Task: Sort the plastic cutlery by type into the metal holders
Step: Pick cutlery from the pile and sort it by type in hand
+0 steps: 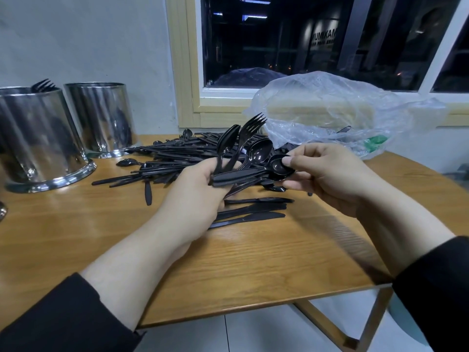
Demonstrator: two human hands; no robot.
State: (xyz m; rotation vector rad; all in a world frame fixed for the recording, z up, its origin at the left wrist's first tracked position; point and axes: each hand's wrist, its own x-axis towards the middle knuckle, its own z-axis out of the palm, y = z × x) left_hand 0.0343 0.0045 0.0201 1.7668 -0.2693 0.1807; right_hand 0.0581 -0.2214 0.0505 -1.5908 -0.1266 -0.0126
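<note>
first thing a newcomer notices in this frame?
Probably the two hands at centre: the left hand grips a bunch of black forks and spoons, and the right hand pinches a spoon bowl. Behind them a big heap of black cutlery sprawls across the wooden table. Two shiny metal holders stand at far left, fork tines poking from the nearer one.

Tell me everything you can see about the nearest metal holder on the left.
The nearest metal holder is a shiny, mirror-like steel cylinder with a flared base ring, standing upright on the wooden table at its left edge. Black fork tines stick up above its far rim. It stands close beside a second metal holder; whether they touch is unclear. Neither hand touches it.
</note>
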